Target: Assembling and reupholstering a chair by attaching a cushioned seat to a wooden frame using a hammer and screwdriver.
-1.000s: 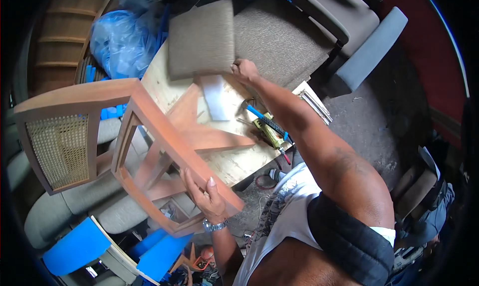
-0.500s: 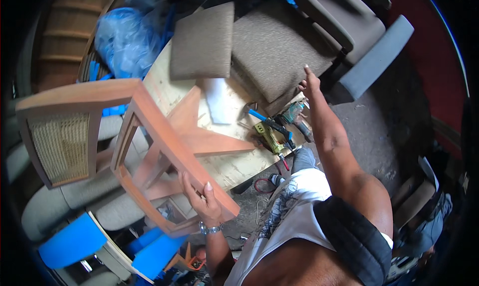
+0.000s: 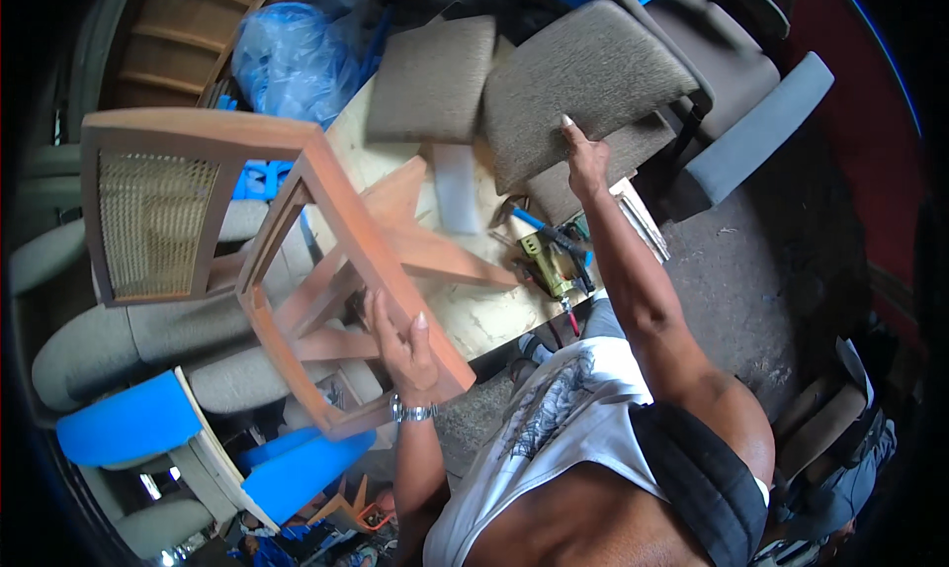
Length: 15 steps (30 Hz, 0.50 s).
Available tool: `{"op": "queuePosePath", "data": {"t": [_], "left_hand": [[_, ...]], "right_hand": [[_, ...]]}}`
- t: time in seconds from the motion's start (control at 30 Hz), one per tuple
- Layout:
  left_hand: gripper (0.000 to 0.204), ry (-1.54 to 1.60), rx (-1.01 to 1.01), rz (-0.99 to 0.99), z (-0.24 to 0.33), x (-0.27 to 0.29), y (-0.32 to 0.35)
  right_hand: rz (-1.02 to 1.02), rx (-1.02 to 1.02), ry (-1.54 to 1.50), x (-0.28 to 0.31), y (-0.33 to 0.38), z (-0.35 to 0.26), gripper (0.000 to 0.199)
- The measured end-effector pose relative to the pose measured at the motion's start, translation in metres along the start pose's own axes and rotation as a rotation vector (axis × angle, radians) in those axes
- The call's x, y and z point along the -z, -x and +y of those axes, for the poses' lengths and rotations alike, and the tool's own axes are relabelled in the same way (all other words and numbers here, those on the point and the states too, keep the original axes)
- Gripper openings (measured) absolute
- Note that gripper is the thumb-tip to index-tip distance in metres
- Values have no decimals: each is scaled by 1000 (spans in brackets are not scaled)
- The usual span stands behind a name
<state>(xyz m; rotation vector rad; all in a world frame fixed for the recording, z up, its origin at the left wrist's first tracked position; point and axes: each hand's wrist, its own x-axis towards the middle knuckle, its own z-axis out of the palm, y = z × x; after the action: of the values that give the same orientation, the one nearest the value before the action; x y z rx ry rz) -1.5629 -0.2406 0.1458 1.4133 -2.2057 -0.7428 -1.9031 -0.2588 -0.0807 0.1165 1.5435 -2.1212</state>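
Note:
A wooden chair frame (image 3: pixel 346 231) with a woven cane back panel (image 3: pixel 158 225) and an open seat stands tilted at the left, its legs over the worktable (image 3: pixel 465 315). My left hand (image 3: pixel 405 357), a metal watch at its wrist, grips the frame's near seat rail. A grey-brown upholstered seat pad (image 3: pixel 583 83) is lifted at an angle at the table's far right. My right hand (image 3: pixel 587 164) has it by the near edge, thumb on top and the other fingers hidden underneath. Below it lies another pad (image 3: pixel 603 167). A square cushion (image 3: pixel 435 78) rests just left.
By the table's near edge lie a green air nailer (image 3: pixel 544 268) and a blue-handled hammer (image 3: pixel 539 229). Upholstered chairs (image 3: pixel 756 132) crowd the right. Blue-covered chair parts (image 3: pixel 133 419) sit lower left. A plastic-wrapped blue bundle (image 3: pixel 297 63) stands behind.
My right hand has moved left and taken hold of the seat pad, raising its near edge off the one below. My left hand stays on the chair frame. The view has shifted slightly.

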Motion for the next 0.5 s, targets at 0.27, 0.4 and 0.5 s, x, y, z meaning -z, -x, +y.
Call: {"op": "queuePosePath", "data": {"t": [0.27,0.4,0.5], "left_hand": [[62,-30,-80,15,-7,33,14],[60,42,-149,54,-34,57,24],[48,512,-17,87,-60,84,31]], "right_hand": [[-17,483,449,42,134,-116,26],[-138,443,242,91,168,-183,31],[-157,952,365,163,174,-196,48]]}}
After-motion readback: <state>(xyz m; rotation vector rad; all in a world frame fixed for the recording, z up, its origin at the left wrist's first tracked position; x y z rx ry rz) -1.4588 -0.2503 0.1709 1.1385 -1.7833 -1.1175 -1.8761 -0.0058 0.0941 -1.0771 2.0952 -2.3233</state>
